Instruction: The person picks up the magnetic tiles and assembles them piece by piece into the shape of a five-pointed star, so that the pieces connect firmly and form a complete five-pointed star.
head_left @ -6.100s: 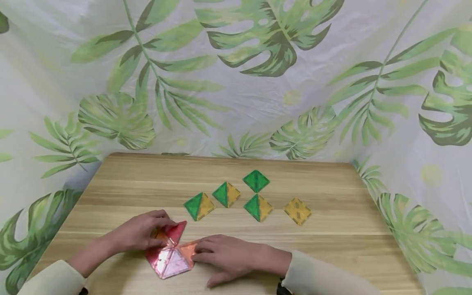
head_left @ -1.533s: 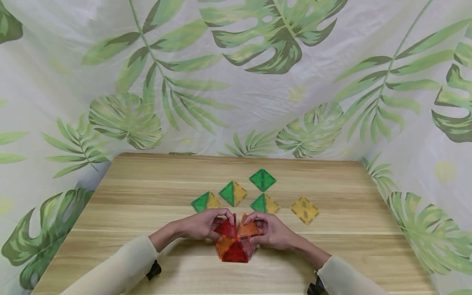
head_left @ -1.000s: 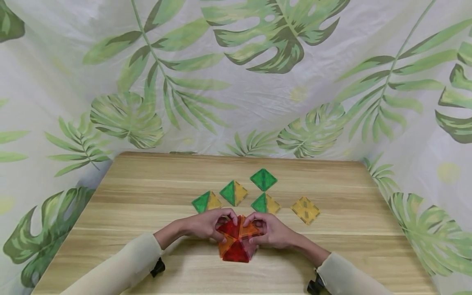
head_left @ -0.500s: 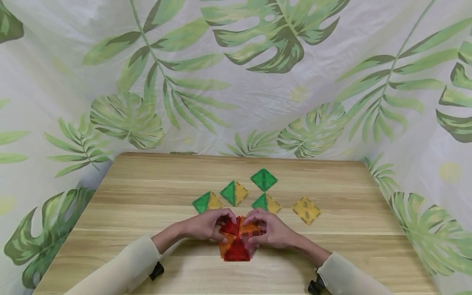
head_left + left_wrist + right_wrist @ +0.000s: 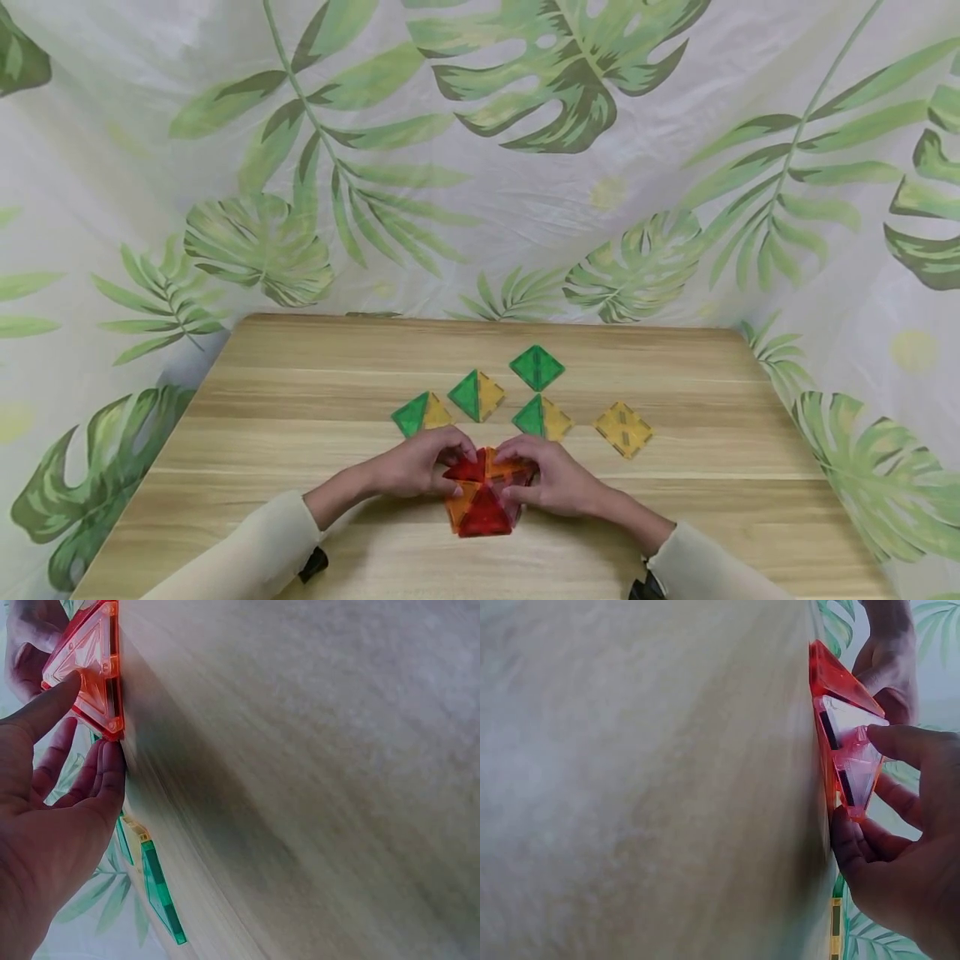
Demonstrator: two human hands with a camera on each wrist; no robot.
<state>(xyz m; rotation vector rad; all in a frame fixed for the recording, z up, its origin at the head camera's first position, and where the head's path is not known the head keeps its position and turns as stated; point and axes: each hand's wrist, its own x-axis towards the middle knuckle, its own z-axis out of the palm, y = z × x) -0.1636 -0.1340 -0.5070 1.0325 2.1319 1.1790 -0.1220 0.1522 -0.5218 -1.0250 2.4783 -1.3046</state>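
A low pyramid of triangular magnetic tiles [image 5: 486, 512], red, orange and pink, stands on the table between both hands. My left hand [image 5: 414, 463] grips its left side, with the thumb on an orange tile [image 5: 94, 690] and the fingers round the far red tile [image 5: 467, 469]. My right hand [image 5: 558, 477] holds the other side. Its thumb presses a pink tile [image 5: 847, 716], while the fingers reach round to the far orange tile [image 5: 501, 468]. The tiles lean inward and meet at a peak. Fingers partly hide the far side.
Beyond the hands, several flat diamonds of paired triangle tiles lie on the wooden table [image 5: 315, 367]: green-and-yellow ones [image 5: 477, 395], a green one [image 5: 537, 367] and a yellow one [image 5: 623, 429]. A leaf-print cloth [image 5: 517, 225] hangs behind the table.
The tiles, spread out farther left at first, now stand as a pyramid at the centre. The gap between the far red and orange tiles has closed. Both hands have kept their hold recently.
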